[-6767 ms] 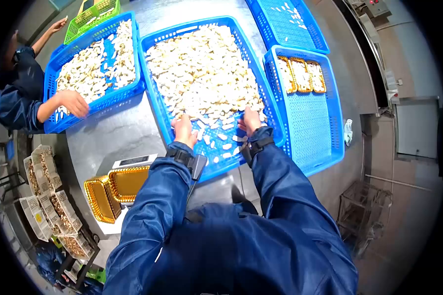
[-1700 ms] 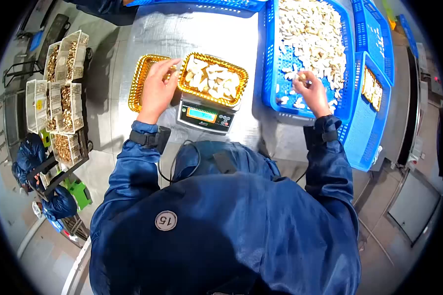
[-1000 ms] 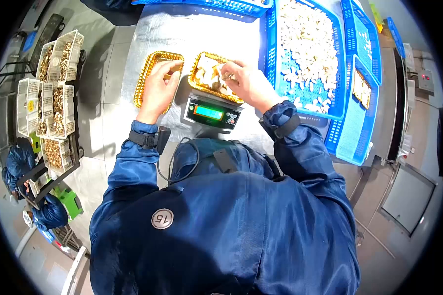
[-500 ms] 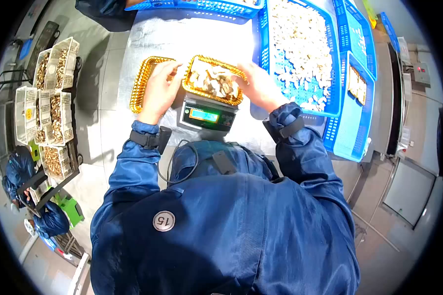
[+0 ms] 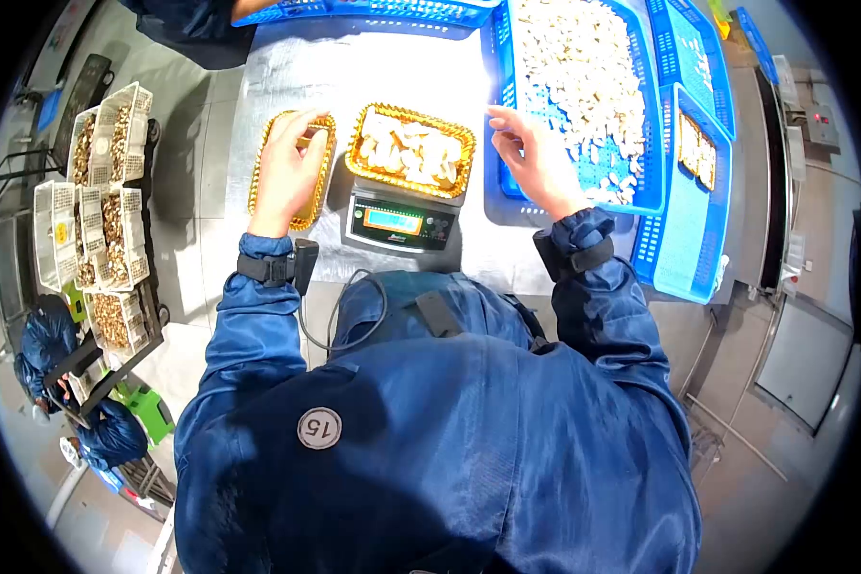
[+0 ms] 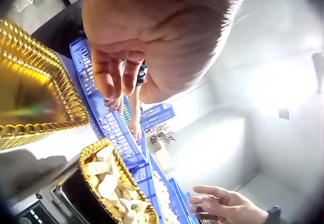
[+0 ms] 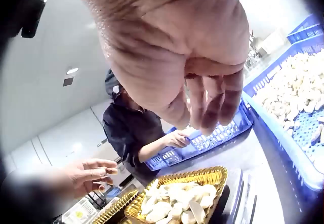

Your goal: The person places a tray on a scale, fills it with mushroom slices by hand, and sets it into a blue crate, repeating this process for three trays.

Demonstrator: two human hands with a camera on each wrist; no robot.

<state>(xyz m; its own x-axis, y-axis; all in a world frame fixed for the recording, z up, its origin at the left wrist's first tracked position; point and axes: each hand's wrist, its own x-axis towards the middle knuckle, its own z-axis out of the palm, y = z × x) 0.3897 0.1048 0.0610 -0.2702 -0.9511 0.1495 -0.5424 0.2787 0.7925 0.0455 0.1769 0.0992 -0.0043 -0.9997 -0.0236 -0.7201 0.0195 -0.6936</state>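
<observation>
Fingers [image 5: 503, 125] of the right hand [image 5: 536, 163] hang loosely spread and empty, between the filled gold tray [image 5: 411, 150] and the blue crate [image 5: 498, 57] of pale slices to its right. The left hand [image 5: 282, 170] lies over the empty gold tray [image 5: 321, 177] at left, fingers slack, gripping nothing. The filled tray sits heaped on the scale [image 5: 397, 220]. Its loading looks about finished; the empty tray is not yet begun.
</observation>
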